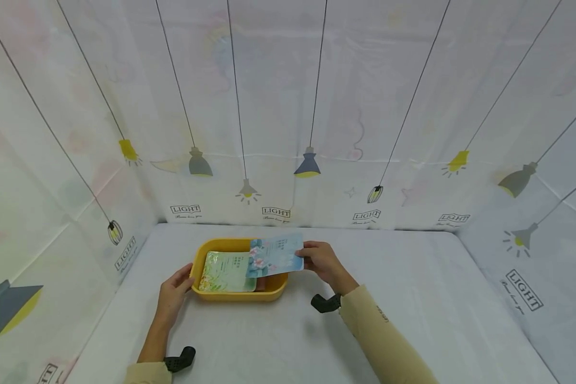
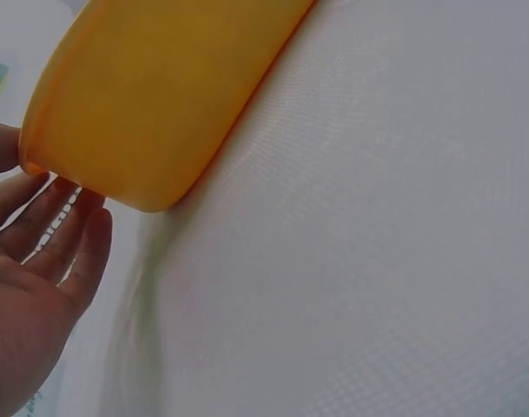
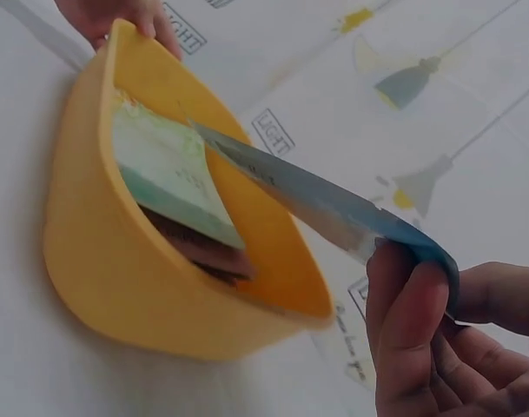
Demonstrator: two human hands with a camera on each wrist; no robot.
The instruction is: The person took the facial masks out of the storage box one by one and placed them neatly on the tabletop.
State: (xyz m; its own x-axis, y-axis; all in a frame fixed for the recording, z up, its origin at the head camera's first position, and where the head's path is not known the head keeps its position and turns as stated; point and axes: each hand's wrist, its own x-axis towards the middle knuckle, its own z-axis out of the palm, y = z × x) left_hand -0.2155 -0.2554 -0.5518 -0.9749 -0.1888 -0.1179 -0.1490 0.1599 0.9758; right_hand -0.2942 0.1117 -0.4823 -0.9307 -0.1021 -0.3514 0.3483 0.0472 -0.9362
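Pinching a blue packet (image 1: pixel 274 256) near one edge, the right hand (image 1: pixel 320 261) holds it over a yellow tray (image 1: pixel 240 297) on the bench (image 1: pixel 413 320).
The left hand (image 1: pixel 174 290), partly open, grips the tray's end at the rim. The right wrist view catches the blue packet nearly edge-on between thumb and fingers; the head view shows its printed face, overlapping a green packet (image 1: pixel 225 273) inside the tray.

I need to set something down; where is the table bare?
Widest: table right of the right sleeve, up to the printed backdrop. Smaller: before the yellow basket, between left forearm and right sleeve. Crowded: the basket, green packet inside, blue packet held over it by the right hand, left hand at its rim.
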